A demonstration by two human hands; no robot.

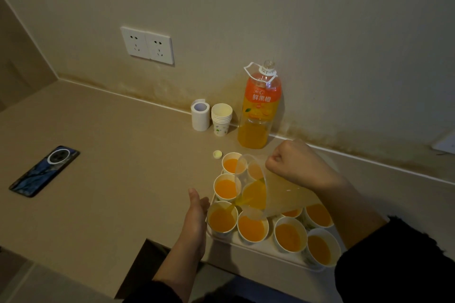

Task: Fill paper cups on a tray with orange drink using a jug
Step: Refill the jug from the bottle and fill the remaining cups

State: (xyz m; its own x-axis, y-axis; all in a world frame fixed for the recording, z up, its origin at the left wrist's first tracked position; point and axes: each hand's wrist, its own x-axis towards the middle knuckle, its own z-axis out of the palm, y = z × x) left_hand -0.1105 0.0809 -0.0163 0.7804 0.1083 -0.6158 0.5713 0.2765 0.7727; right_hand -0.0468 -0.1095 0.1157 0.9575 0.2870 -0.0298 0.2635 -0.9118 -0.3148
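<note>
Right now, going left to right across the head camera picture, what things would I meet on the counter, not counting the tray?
phone → roll of paper → stack of empty paper cups → orange drink bottle

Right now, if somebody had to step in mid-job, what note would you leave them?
Right hand grips the clear jug, tilted and pouring into the near-left cup on the tray.
Left hand is open, fingers straight, beside the tray's left edge.
Done: every cup that shows already holds orange drink.
Left: top up this cup, level the jug, check the cups hidden behind it.
The bottle stands uncapped behind the tray, its cap on the counter; spare cups are stacked beside the bottle.
</note>
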